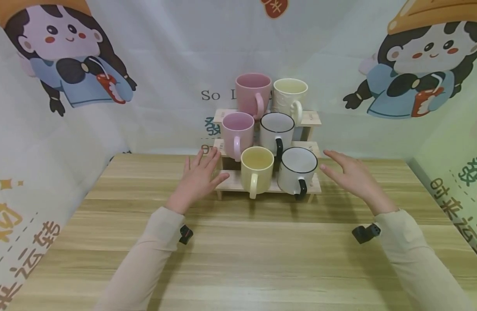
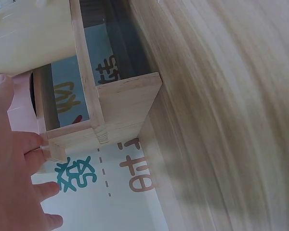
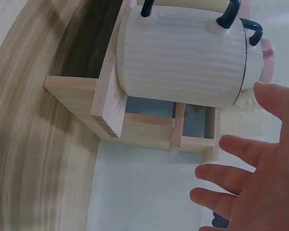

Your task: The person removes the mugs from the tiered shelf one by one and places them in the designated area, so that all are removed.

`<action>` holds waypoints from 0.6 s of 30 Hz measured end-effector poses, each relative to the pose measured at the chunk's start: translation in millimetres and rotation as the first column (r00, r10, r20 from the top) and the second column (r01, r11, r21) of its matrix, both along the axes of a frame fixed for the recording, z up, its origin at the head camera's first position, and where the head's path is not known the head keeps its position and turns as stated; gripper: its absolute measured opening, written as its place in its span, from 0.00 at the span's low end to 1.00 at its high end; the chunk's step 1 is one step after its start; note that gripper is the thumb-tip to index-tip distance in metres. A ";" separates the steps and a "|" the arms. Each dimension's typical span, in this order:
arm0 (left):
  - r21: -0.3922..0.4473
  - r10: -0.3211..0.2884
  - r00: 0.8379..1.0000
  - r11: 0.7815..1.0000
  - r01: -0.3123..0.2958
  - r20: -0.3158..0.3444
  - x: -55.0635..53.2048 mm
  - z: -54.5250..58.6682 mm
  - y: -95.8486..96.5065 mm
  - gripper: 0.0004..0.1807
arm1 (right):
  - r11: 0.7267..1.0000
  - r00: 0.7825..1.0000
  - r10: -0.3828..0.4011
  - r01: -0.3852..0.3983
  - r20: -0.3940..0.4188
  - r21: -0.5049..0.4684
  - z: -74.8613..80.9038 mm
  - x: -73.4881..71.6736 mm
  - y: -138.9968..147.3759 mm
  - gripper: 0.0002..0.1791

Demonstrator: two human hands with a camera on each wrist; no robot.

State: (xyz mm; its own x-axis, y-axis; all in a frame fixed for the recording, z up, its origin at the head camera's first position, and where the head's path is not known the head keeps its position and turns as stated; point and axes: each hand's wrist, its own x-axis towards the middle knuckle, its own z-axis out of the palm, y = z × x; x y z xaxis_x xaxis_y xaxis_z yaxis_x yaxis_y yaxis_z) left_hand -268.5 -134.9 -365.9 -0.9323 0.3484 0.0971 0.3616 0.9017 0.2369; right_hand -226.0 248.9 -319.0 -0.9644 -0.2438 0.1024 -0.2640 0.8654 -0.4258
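Between my hands stands a three-step wooden rack (image 1: pixel 229 180) with two mugs on each step. On the bottom step are a yellow mug (image 1: pixel 257 170) and a white mug with a black rim and handle (image 1: pixel 297 170). A lilac mug (image 1: pixel 237 134) and another black-rimmed white mug (image 1: pixel 276 129) fill the middle step. Up top sit a dark pink mug (image 1: pixel 253 93) and a cream mug (image 1: pixel 290 95). My left hand (image 1: pixel 197 179) is at the rack's left side, fingers spread, holding nothing. My right hand (image 1: pixel 349 175), also spread, is just right of the lower white mug, apart from it.
The rack stands at the back of a wood-grain table (image 1: pixel 262 255). Behind it hangs a printed cloth (image 1: pixel 176 56) with cartoon figures and lettering, which also covers both sides. A small black device (image 1: pixel 366 233) is on the right wrist, another (image 1: pixel 186 234) on the left.
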 end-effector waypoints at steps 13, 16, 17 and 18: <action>0.062 -0.038 0.999 0.997 0.038 0.004 -1.6 -3.6 -0.8 0.41 | 0.999 0.999 -0.040 0.039 -0.020 -0.037 17.8 -5.2 -10.2 0.30; 0.084 -0.044 0.999 0.996 0.042 0.014 -1.1 -4.1 -0.7 0.41 | 0.999 0.999 -0.043 0.043 -0.021 -0.028 22.3 -6.6 -12.8 0.30; 0.086 -0.042 0.999 0.995 0.041 0.015 -0.8 -4.2 -0.6 0.41 | 0.999 0.999 -0.045 0.044 -0.023 -0.025 23.5 -7.2 -13.7 0.30; 0.089 -0.042 0.999 0.995 0.041 0.013 -0.6 -4.3 -0.5 0.41 | 0.999 0.999 -0.045 0.045 -0.026 -0.028 24.5 -7.7 -14.6 0.30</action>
State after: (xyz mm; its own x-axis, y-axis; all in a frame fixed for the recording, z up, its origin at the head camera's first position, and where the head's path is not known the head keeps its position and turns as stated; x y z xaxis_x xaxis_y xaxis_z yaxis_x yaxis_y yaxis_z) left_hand -269.1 -135.4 -370.2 -0.9187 0.3776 0.1155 0.3943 0.8613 0.3205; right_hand -233.7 234.4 -294.5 -0.9711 -0.1971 0.1344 -0.2368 0.8650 -0.4424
